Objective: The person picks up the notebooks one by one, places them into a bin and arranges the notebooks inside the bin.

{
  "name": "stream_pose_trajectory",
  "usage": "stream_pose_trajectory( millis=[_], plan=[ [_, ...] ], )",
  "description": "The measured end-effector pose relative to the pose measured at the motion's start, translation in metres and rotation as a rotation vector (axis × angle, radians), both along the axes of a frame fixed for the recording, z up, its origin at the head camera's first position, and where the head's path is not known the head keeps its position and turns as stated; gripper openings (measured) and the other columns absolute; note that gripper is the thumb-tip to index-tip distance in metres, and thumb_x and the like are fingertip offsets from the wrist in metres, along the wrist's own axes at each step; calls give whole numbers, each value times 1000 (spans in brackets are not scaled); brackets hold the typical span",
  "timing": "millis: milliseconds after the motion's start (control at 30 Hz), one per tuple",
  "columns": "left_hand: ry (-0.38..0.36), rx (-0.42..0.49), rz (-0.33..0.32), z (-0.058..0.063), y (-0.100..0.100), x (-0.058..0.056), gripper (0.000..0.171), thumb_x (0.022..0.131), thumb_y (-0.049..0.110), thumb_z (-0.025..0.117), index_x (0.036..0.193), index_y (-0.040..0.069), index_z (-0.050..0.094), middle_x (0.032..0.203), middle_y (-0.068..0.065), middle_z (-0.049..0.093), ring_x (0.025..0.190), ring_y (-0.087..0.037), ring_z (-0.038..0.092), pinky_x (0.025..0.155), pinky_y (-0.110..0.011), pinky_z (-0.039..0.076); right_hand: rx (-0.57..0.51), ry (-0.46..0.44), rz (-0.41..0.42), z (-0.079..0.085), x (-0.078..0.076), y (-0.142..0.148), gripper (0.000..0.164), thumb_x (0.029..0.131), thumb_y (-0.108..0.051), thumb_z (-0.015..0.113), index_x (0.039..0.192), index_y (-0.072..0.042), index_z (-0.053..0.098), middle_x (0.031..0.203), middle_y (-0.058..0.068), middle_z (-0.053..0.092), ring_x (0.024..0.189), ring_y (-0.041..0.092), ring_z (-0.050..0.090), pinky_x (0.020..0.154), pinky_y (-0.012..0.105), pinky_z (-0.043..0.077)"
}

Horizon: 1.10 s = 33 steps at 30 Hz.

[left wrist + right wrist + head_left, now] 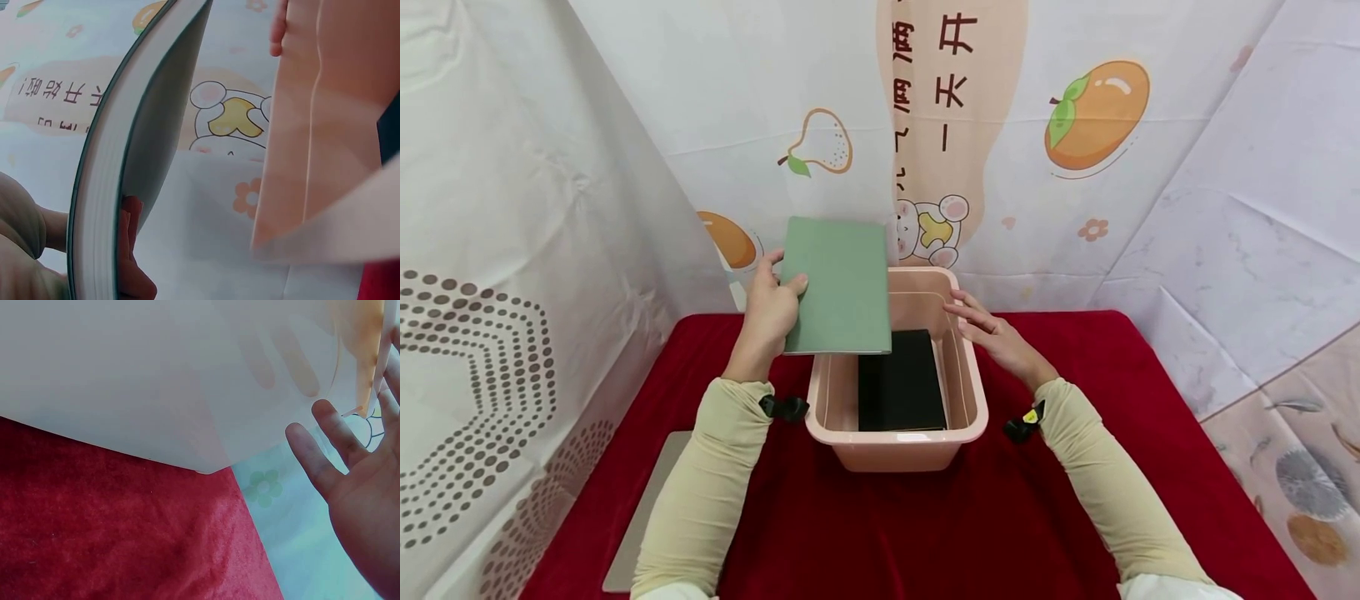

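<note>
My left hand [772, 308] grips a green hardcover book [838, 287] by its left edge, thumb on the front cover and fingers behind. The book is held up over the left back part of a pink plastic basin [972, 408]. In the left wrist view its page block [109, 175] faces the camera. Inside the basin lies a black book [901, 383], its upper left corner hidden behind the green one. At the basin's right rim is my right hand [1000, 337], fingers extended and spread; the right wrist view shows them close along the basin's outer wall [156, 381].
A red cloth [887, 533] covers the table. On the left, a flat grey panel [647, 517] lies partly under the left forearm. Printed white curtains [760, 75] hang behind the table and along both sides.
</note>
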<state>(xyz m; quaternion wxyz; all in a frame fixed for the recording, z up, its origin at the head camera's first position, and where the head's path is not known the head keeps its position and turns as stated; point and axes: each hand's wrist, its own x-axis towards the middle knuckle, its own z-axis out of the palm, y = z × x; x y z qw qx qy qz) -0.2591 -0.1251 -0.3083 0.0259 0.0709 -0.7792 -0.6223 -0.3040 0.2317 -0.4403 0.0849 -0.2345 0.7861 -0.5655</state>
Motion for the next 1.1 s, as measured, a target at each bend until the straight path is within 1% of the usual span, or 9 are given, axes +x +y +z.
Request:
stream_pose_trajectory(
  millis=[167,300,467,533,633,767,867,967,1100],
  plan=[
    [-8,18,-3,6,6,-1,59,108,22,46,161,28,21,145,-21,43,125,-38,54,104,-64,45,12,3,-1,0,0,1,52,108,-34,49,154,-11,45,170,-13,20,159,19,10,125,61,24],
    [-25,32,-1,9,11,-2,58,108,21,47,161,28,22,145,-20,43,126,-36,54,104,-62,44,16,10,0,0,0,2,52,108,-34,50,154,-11,46,170,-13,20,159,19,11,124,61,24],
    [-43,63,-1,9,18,-7,59,108,21,48,160,30,23,145,-17,43,125,-34,54,104,-60,43,17,8,-1,-1,-2,4,52,108,-33,50,153,-9,46,170,-14,21,159,18,13,123,58,27],
    [-44,75,1,8,21,-8,59,107,21,49,160,29,23,145,-17,44,125,-34,54,104,-60,43,17,-1,-4,0,-2,4,50,107,-33,51,152,-11,49,170,-15,21,158,16,14,123,55,29],
    [-49,88,3,8,26,-9,58,107,21,50,159,29,25,144,-16,45,125,-34,55,105,-61,42,25,-11,-4,1,-3,5,48,107,-32,53,150,-12,52,169,-16,22,158,17,17,122,48,33],
    [-64,94,-4,7,32,-12,57,107,22,50,158,30,28,146,-15,44,127,-35,53,107,-64,41,45,-17,12,3,-7,8,48,106,-28,55,150,-9,51,170,-13,22,156,25,27,116,29,37],
    [-76,103,-14,6,38,-14,56,106,22,50,157,30,28,151,-12,41,131,-35,51,109,-65,39,59,-16,24,5,-9,11,47,105,-26,57,150,-12,52,170,-11,22,154,28,30,110,18,39],
    [-86,121,-25,4,42,-15,55,106,21,49,157,29,28,155,-10,38,133,-35,49,110,-65,37,53,-16,39,8,-10,13,46,104,-24,59,149,-13,53,170,-9,24,156,26,26,107,13,39],
    [-100,130,-34,3,46,-16,57,107,21,49,158,28,25,158,-9,34,137,-36,45,112,-66,34,43,-9,52,11,-13,16,45,102,-20,62,146,-10,57,168,-5,30,157,22,24,106,10,39]
  ],
)
